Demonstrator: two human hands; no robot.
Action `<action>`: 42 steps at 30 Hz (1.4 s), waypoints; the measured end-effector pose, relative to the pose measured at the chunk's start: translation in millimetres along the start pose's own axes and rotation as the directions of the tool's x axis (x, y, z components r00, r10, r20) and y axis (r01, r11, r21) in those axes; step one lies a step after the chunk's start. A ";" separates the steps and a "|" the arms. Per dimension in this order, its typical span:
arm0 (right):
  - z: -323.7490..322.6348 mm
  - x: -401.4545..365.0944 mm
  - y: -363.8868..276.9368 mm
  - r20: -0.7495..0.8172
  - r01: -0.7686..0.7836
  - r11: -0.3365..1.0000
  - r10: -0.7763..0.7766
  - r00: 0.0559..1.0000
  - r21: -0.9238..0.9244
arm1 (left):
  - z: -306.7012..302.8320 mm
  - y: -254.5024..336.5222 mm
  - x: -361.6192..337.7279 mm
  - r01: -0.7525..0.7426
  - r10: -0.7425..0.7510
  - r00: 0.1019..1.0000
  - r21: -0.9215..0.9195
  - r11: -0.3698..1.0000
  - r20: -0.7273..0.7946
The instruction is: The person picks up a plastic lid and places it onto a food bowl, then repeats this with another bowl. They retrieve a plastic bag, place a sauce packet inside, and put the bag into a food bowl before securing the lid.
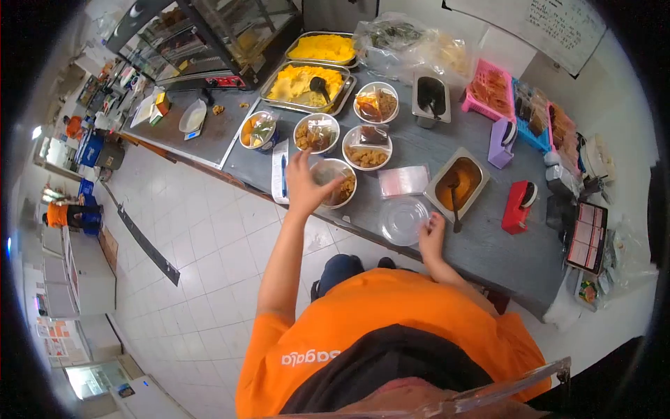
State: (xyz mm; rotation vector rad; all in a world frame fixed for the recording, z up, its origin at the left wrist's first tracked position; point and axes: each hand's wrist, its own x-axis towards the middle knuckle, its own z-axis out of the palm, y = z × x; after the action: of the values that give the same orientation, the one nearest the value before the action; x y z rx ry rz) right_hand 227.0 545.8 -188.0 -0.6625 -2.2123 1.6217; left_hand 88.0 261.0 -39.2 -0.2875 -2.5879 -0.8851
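Over the near edge of the nearest white bowl (333,183), which holds brown food pieces and a clear packet, my left hand (307,185) is spread with thumb and fingers apart. My right hand (431,234) pinches the rim of a clear round plastic lid (403,221) on the grey counter. Behind stand several more bowls: one with brown chunks and a packet (317,133), one with a dark sauce packet (367,147), one with an orange packet (377,103). A stack of clear-and-pink film packets (404,181) lies beyond the lid.
A metal pan of orange sauce (457,184) with a ladle stands right of the lid, near a red dispenser (519,207). Trays of yellow food (307,86), a dark sauce pan (430,99) and a pink basket (490,89) sit farther back. Left lies a paper with a pen (280,172).
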 end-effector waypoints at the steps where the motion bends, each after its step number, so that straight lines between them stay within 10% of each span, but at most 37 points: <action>1: -4.2 -2.3 0.2 0.025 -0.063 0.996 0.061 0.998 0.068 | 11.3 0.4 7.3 -0.009 0.006 0.999 0.060 0.998 0.048; 6: -10.4 -11.0 -24.9 -0.016 0.267 0.869 -0.301 0.954 -0.418 | 45.6 -3.6 12.8 -0.040 -0.015 0.979 0.269 0.962 0.201; 11: 18.3 -35.6 -71.9 0.011 0.321 0.668 -0.424 0.906 -0.671 | 44.2 -22.4 8.6 0.043 -0.032 0.976 -0.045 0.998 0.215; 13: 45.7 -27.0 -98.8 0.308 0.592 0.745 -0.511 0.803 -0.308 | 36.5 -37.1 9.0 -0.037 0.069 0.956 -0.114 0.993 0.284; 15: 89.9 -15.0 -133.5 0.350 0.306 0.940 -0.340 0.873 0.150 | 27.9 -44.3 10.7 -0.121 0.179 0.922 -0.185 0.975 0.342; 19: 146.1 4.1 -138.9 0.234 0.206 0.976 -0.217 0.948 0.071 | 25.2 -42.1 13.8 -0.362 0.374 0.847 -0.106 0.926 0.377; 21: 156.3 10.3 -132.1 0.161 0.465 0.843 -0.436 0.885 -0.270 | 27.5 -39.7 17.8 -0.417 0.423 0.850 -0.088 0.904 0.315; 42: 184.1 20.2 -150.3 0.133 0.318 0.917 -0.294 0.947 -0.241 | 14.3 -70.8 24.8 -0.201 0.239 0.893 -0.138 0.970 0.381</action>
State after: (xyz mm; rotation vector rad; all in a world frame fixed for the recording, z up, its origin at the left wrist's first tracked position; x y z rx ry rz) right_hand 89.5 371.2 -101.5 -0.2820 -2.4745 1.2442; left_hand 39.4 216.4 -77.5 -0.8522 -2.7974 -0.9473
